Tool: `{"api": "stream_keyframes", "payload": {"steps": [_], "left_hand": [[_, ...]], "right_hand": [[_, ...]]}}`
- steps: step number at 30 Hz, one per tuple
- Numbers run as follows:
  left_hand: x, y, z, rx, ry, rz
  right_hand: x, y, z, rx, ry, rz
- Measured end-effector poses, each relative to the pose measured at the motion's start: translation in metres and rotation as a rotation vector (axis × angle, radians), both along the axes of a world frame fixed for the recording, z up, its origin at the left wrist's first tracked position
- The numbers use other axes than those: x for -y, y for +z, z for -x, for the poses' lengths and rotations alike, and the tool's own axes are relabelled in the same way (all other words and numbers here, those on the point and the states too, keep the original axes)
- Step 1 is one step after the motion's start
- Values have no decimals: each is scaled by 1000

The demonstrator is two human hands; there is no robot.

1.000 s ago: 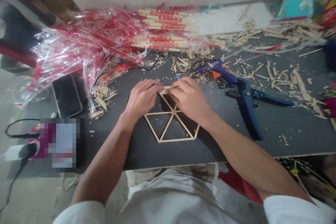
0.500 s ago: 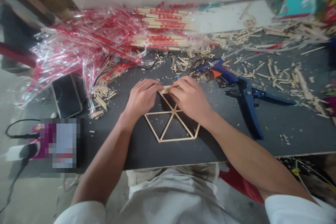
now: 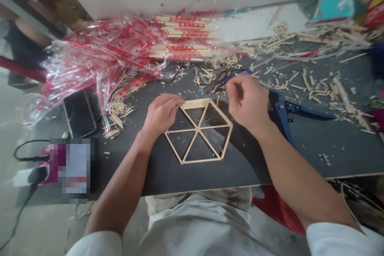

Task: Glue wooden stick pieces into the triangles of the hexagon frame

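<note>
A flat hexagon frame (image 3: 198, 129) of thin wooden sticks with crossing spokes lies on the dark table. Along its far side, several sticks are laid close together as a strip. My left hand (image 3: 163, 114) pinches the far left corner of this frame. To the right of the frame, my right hand (image 3: 250, 102) is raised apart from it with fingers curled in; whether anything small is in them is hidden. Behind that hand is a blue glue gun (image 3: 238, 73), mostly covered. Blue-handled cutters (image 3: 282, 114) lie just right of it, partly behind my wrist.
Red and clear plastic wrappers (image 3: 102, 48) heap at the back left, beside bundled chopsticks (image 3: 186, 28). Cut stick pieces (image 3: 312, 84) litter the right and back. A phone (image 3: 79, 113) and a purple power strip (image 3: 57, 160) with plugs are at the left.
My right hand has left the far side of the frame and moved right, over the glue gun. My left hand stays at the frame's corner.
</note>
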State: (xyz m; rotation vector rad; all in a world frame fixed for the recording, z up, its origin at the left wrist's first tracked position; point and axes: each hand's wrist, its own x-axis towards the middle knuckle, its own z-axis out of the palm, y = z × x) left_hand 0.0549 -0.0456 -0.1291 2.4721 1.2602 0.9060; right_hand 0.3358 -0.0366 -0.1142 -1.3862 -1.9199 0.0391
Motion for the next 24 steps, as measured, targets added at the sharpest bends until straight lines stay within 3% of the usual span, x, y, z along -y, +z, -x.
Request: {"api": "stream_keyframes", "payload": {"steps": [5, 10, 12, 15, 19, 24], "left_hand": [[-1, 3, -2, 29, 60, 25], [1, 4, -3, -5, 70, 46], [2, 4, -3, 6, 63, 46], [2, 2, -3, 56, 68, 45], [-4, 3, -2, 89, 160, 28], [-20, 19, -3, 10, 186, 11]], "right_hand": [[3, 3, 5, 35, 120, 204], [9, 2, 15, 84, 277, 238], [6, 2, 13, 71, 217, 182], [-3, 3, -2, 57, 21, 120], [-21, 1, -33, 88, -216, 147], [-32, -7, -51, 86, -293, 193]]}}
